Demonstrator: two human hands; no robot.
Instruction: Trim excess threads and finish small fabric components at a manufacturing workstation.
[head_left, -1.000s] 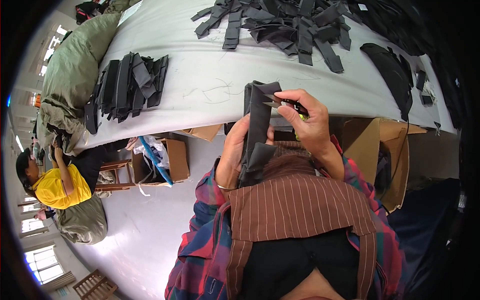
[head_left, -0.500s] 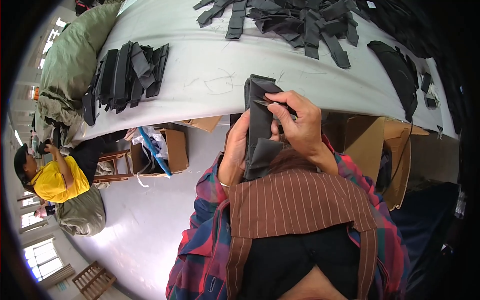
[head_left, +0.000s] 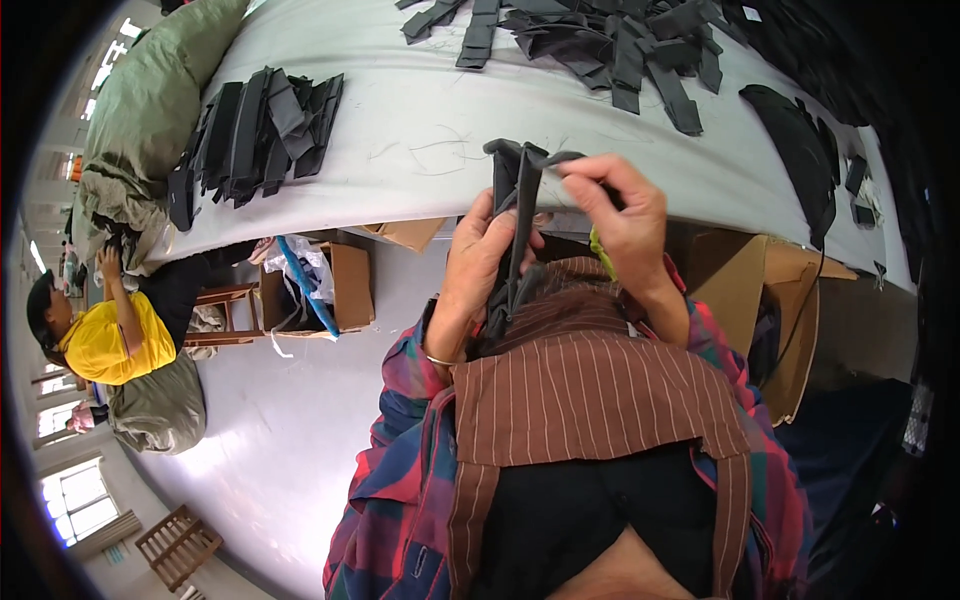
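My left hand (head_left: 475, 262) is wrapped round a folded black fabric strip (head_left: 526, 205), held upright near the table's front edge, with the thumb pressed on its side. To the right of it, my right hand (head_left: 628, 212) is closed, its thumb and forefinger at the strip's upper flap, which is pulled out to the right. Under the right palm shows a small yellow-green piece (head_left: 603, 252); most of it is hidden by the hand, so its kind is unclear.
On the white-covered table (head_left: 400, 130) lie a stack of black strips (head_left: 255, 135) at left and a loose heap (head_left: 630, 50) at the back. Cardboard boxes (head_left: 352, 290) stand below it. A person in yellow (head_left: 120, 335) is at far left beside a green bundle (head_left: 150, 110).
The strip has turned from showing its broad face to nearly edge-on, and its upper flap has opened. My right hand has shifted slightly right; the pointed metal tip at its fingers no longer shows.
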